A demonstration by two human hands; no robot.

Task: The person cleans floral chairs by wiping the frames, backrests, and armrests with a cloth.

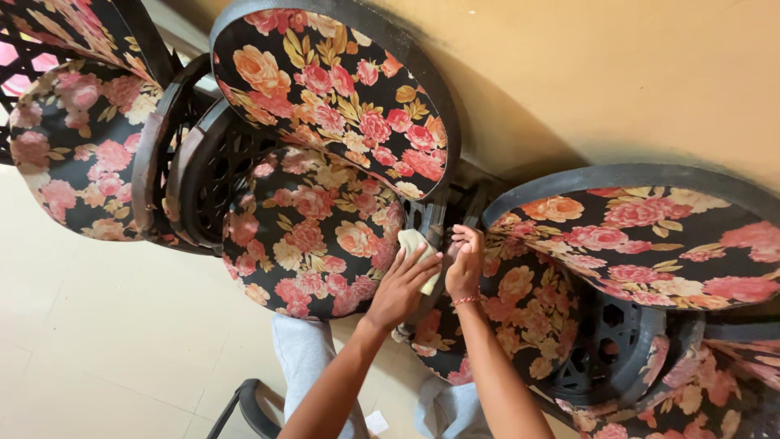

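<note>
My left hand presses a small cream cloth against the dark plastic armrest of the middle floral chair. My right hand, with a red thread bracelet at the wrist, is curled against the armrest edge of the right floral chair, just beside the cloth. Both chairs have black cushions printed with pink and orange roses and sit side by side against the wall.
A third floral chair stands at the left. A tan wall runs behind the chairs. The floor is cream tile. My grey trouser legs and a dark curved bar show at the bottom.
</note>
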